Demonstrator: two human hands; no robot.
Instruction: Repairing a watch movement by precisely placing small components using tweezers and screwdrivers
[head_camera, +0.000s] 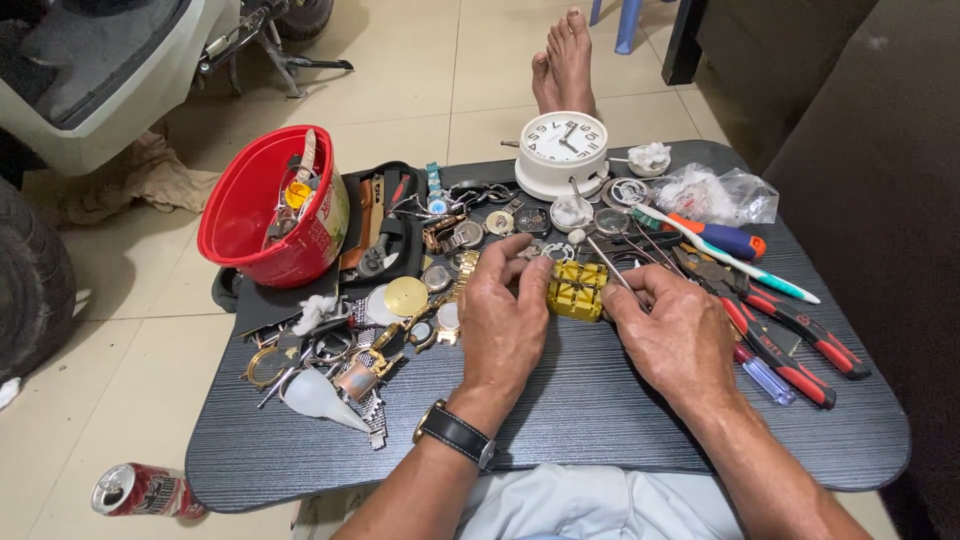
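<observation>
My left hand (503, 318) rests on the dark tray table (560, 420), its fingertips pinching the left side of a small yellow block-shaped holder (578, 288). My right hand (668, 328) is at the holder's right side, its fingers closed around a thin metal tool (606, 262) that points up and to the left. A small round metal part (557, 251) lies just behind the holder. A watch with a black strap (456, 433) sits on my left wrist.
A red plastic tub (262, 205) with tools stands at the back left beside a heap of watches and straps (385, 330). A white round clock (563, 150), a plastic bag (720, 195), red-handled pliers (795, 345) and a screwdriver (715, 236) lie at the back and right. A drink can (140, 490) lies on the tiled floor.
</observation>
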